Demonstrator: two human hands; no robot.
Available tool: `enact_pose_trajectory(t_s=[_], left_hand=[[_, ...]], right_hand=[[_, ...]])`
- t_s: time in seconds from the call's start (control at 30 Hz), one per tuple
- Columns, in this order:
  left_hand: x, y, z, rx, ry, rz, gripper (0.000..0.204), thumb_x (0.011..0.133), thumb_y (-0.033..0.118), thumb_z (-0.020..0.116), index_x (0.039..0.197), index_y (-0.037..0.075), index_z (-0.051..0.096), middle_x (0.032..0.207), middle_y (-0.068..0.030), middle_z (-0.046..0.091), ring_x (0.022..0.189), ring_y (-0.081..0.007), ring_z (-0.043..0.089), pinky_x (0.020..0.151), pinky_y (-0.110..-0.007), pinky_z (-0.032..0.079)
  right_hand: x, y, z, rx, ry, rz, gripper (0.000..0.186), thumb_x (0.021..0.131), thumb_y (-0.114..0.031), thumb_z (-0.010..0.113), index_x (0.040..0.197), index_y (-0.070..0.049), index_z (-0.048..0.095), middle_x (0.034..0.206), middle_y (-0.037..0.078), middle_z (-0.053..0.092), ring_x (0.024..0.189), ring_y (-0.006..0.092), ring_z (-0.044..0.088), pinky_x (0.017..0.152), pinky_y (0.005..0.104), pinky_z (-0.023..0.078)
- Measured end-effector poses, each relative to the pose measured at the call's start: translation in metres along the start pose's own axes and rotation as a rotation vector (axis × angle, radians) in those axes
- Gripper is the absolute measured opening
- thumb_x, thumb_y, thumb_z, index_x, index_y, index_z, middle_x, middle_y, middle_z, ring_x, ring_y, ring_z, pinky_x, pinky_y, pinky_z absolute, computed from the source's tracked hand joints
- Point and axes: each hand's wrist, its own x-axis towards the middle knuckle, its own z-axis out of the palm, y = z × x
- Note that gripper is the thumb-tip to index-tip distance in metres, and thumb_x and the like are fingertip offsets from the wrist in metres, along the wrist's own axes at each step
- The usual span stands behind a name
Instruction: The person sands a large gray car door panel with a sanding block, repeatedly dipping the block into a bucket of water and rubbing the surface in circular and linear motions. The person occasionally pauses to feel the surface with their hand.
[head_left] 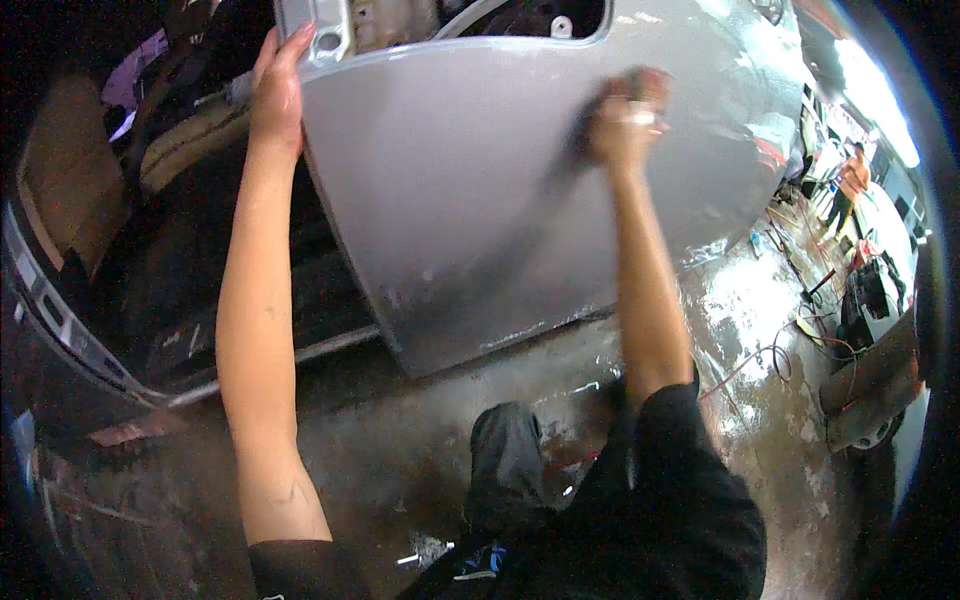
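A grey car door [450,190] stands open in front of me, its outer panel matt with pale, wet-looking patches toward the right. My left hand [278,95] is closed around the door's upper left edge, beside the pale metal frame of the window opening; some of its fingers are hidden behind the edge. My right hand [628,118] is against the upper right of the panel, smeared by motion. Under or in its fingers shows a blurred reddish-brown patch, too smeared to name. The hand's dark shadow falls down and left across the panel.
Left of the door lies the dark car interior, bounded below by the door sill [190,393]. The concrete floor [740,330] looks wet and shiny. Hoses [775,360] and cluttered equipment lie at the right, where another person [852,185] stands farther off. My knee [505,450] is below the door.
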Motion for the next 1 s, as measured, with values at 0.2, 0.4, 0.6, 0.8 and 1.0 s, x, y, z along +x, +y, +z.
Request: enact_pose_trajectory(t_s=[0.2, 0.4, 0.6, 0.8, 1.0], left_hand=[[0.000, 0.006, -0.017, -0.047, -0.006, -0.039, 0.040, 0.092, 0.026, 0.062, 0.126, 0.006, 0.059, 0.116, -0.0058, 0.064, 0.104, -0.0161, 0.059, 0.093, -0.030, 0.043], [-0.008, 0.015, -0.005, -0.008, -0.001, -0.018, 0.042, 0.094, 0.026, 0.060, 0.128, 0.003, 0.054, 0.113, -0.0068, 0.063, 0.100, -0.0162, 0.061, 0.089, -0.028, 0.045], [-0.013, 0.010, -0.006, 0.017, -0.008, -0.030, 0.045, 0.094, 0.028, 0.060, 0.131, 0.003, 0.053, 0.117, -0.0063, 0.062, 0.105, -0.0168, 0.059, 0.092, -0.030, 0.044], [-0.012, 0.008, -0.012, 0.021, -0.036, -0.013, 0.048, 0.094, 0.031, 0.061, 0.133, 0.004, 0.053, 0.123, -0.0052, 0.060, 0.111, -0.0178, 0.057, 0.097, -0.031, 0.041], [-0.016, -0.006, 0.003, 0.171, 0.090, 0.055, 0.048, 0.095, 0.030, 0.058, 0.134, 0.001, 0.053, 0.126, -0.0069, 0.059, 0.115, -0.0179, 0.055, 0.102, -0.031, 0.038]], right_hand=[[-0.087, -0.264, -0.060, 0.326, -0.488, -0.919, 0.072, 0.087, -0.030, 0.059, 0.152, -0.014, 0.033, 0.161, 0.012, 0.022, 0.150, 0.0310, 0.016, 0.115, 0.0664, 0.011], [-0.011, -0.052, -0.032, -0.052, 0.036, -0.309, 0.067, 0.096, -0.019, 0.047, 0.155, -0.005, 0.020, 0.163, 0.015, 0.012, 0.152, 0.0301, 0.008, 0.116, 0.0635, 0.008], [-0.050, -0.195, -0.046, 0.103, -0.141, -0.296, 0.071, 0.088, -0.023, 0.054, 0.150, 0.003, 0.030, 0.161, 0.020, 0.020, 0.151, 0.0329, 0.015, 0.112, 0.0703, 0.006], [-0.061, -0.135, -0.047, 0.000, -0.261, -0.379, 0.078, 0.083, -0.022, 0.057, 0.153, -0.006, 0.027, 0.162, 0.013, 0.021, 0.150, 0.0290, 0.018, 0.110, 0.0716, 0.014], [0.118, -0.004, -0.027, 0.080, -0.008, -0.321, 0.062, 0.099, -0.029, 0.043, 0.154, -0.007, 0.025, 0.163, 0.016, 0.015, 0.151, 0.0323, 0.012, 0.112, 0.0691, 0.013]])
